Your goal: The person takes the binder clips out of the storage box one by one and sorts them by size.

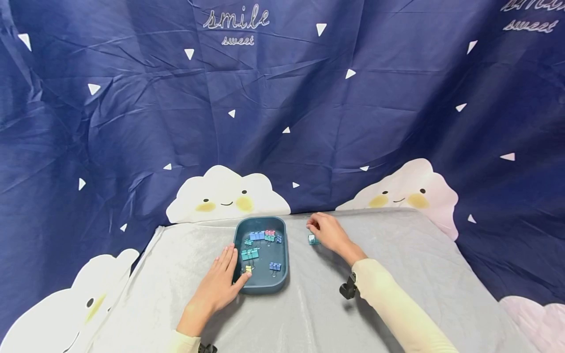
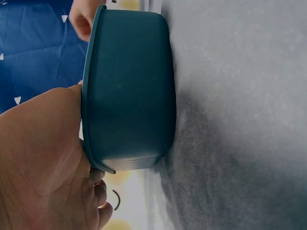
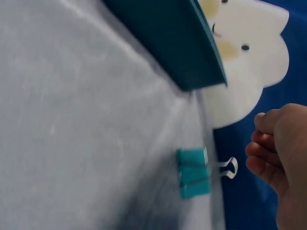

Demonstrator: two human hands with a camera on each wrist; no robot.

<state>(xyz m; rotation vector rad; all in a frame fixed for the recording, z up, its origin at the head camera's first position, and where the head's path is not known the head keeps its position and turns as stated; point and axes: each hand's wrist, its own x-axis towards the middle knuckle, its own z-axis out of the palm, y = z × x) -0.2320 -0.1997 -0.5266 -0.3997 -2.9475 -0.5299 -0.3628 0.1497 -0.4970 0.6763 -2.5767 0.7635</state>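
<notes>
My left hand (image 1: 219, 280) rests on the left rim of a dark teal plastic bin (image 1: 286, 255), fingers fairly straight along the side and thumb over the near corner. Inside the bin lie several binder clips: blue ones (image 1: 275, 266), teal ones (image 1: 249, 254), a pink one (image 1: 269, 232) and a yellow one (image 1: 248, 268). To the bin's right, a teal binder clip (image 3: 194, 173) sits on the cloth with its silver handles raised. My right hand (image 1: 330, 232) hovers just above that clip, apart from it, fingers loosely bent with nothing between them.
Grey cloth (image 1: 309, 314) covers the table. Behind its far edge hangs a dark blue curtain (image 1: 282, 98) printed with white clouds and triangles. A black wrist mount (image 1: 348, 287) hangs from the right sleeve over the table.
</notes>
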